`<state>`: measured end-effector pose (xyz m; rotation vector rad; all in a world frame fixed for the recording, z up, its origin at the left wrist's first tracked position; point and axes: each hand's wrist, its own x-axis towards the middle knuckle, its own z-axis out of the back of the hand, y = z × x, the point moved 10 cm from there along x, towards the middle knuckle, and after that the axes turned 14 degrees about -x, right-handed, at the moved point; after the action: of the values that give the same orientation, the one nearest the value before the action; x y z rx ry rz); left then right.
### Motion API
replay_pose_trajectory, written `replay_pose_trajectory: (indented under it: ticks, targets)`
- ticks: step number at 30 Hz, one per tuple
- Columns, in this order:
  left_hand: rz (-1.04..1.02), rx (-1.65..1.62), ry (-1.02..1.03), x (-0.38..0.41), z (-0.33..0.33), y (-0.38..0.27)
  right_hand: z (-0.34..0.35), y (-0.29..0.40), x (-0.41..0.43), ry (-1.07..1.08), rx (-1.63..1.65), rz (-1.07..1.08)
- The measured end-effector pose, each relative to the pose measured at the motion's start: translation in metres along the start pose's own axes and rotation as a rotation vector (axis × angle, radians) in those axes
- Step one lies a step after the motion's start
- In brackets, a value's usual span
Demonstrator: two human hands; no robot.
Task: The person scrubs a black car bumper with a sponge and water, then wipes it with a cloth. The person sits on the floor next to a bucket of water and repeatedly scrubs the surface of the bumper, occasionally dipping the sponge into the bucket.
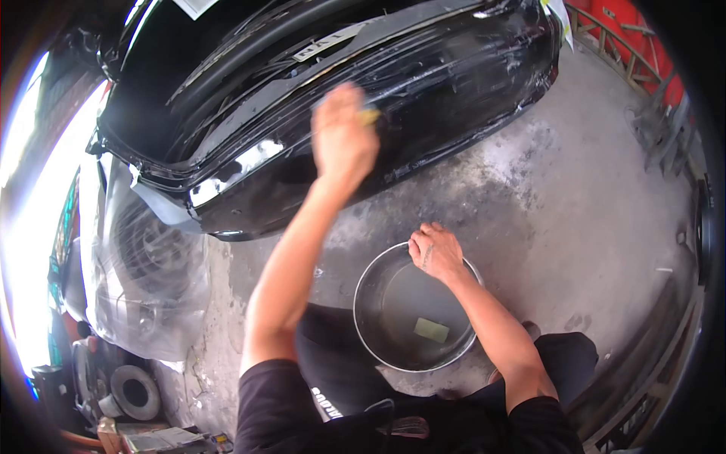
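Note:
My left hand (pixel 343 133), blurred, is on the glossy black car panel (pixel 431 122). A small yellow pad (pixel 369 117) shows beside its fingers, mostly hidden by the hand. Wet-looking streaks and pale reflections mark the panel. Closer to me, my right hand (pixel 435 249) grips the far rim of a round metal basin (pixel 358 289), its fingers curled over the edge. Cloudy water (pixel 405 301) partly fills the basin. A rectangular yellow-green pad (pixel 431 330) lies in the water towards the near side. The basin stands between my knees on the concrete floor.
Clear plastic sheeting (pixel 153 306) drapes over a wheel at the left. A round ring-shaped part (pixel 135 392) and a box (pixel 161 440) lie at lower left. Metal frames (pixel 669 133) and a red object (pixel 621 28) stand at upper right.

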<state>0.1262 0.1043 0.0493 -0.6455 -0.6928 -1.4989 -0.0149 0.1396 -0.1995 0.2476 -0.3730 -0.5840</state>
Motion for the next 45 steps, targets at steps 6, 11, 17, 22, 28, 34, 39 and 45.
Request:
replay_pose_trajectory:
  ticks: [6, 11, 17, 22, 28, 34, 39, 45]
  targets:
    - [-0.227, -0.139, 0.135, 0.071, -0.044, -0.058, 0.002, -0.001, 0.004, 0.029, 0.079, -0.035]
    - [-0.052, 0.016, 0.185, -0.032, 0.057, 0.042, 0.0, -0.015, -0.005, -0.037, 0.037, -0.031]
    - [-0.067, -0.051, 0.026, 0.065, -0.05, -0.057, -0.002, 0.0, -0.001, 0.011, -0.032, 0.039]
    - [-0.26, -0.127, 0.179, 0.105, -0.07, -0.086, -0.004, 0.001, -0.002, -0.023, 0.041, 0.022]
    - [-0.041, 0.044, 0.123, -0.027, 0.038, 0.027, 0.001, -0.012, -0.005, -0.032, 0.065, 0.006]
    - [-0.12, -0.041, 0.034, 0.108, -0.082, -0.082, 0.0, 0.017, 0.002, -0.032, 0.052, 0.086]
    - [-0.31, -0.179, 0.156, 0.099, -0.06, -0.091, -0.004, -0.013, -0.003, -0.012, 0.052, 0.007]
    - [-0.01, 0.02, 0.17, 0.013, -0.01, -0.015, -0.007, -0.008, -0.006, 0.021, 0.086, 0.008]
